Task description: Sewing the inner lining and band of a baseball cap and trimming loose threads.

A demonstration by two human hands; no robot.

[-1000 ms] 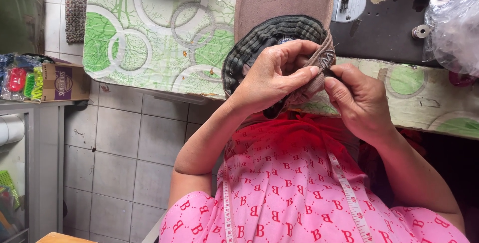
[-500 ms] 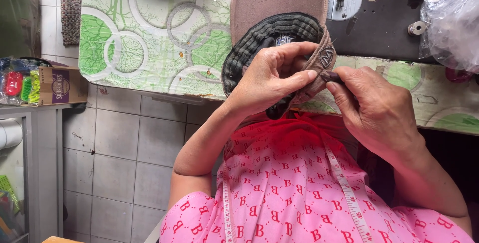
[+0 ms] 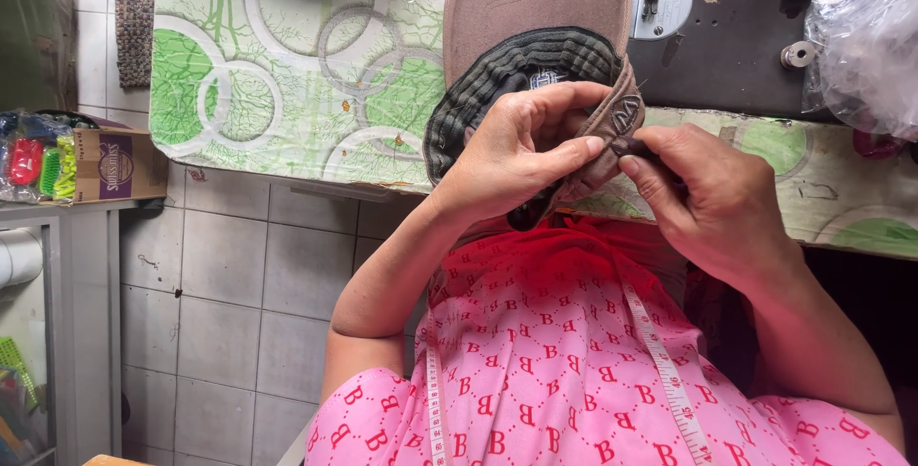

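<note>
Both hands, left hand (image 3: 521, 155) and right hand (image 3: 712, 203), pinch the cap (image 3: 535, 55) rim, just off the table (image 3: 277, 74) edge.

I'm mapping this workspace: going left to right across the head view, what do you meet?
Cardboard box → green-patterned table cover → left hand → right hand → clear plastic bag.

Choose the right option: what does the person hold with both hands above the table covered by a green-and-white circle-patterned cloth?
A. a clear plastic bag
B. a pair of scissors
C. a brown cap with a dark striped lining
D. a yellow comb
C: the left hand and the right hand both pinch the edge of the brown cap with dark striped lining.
</note>
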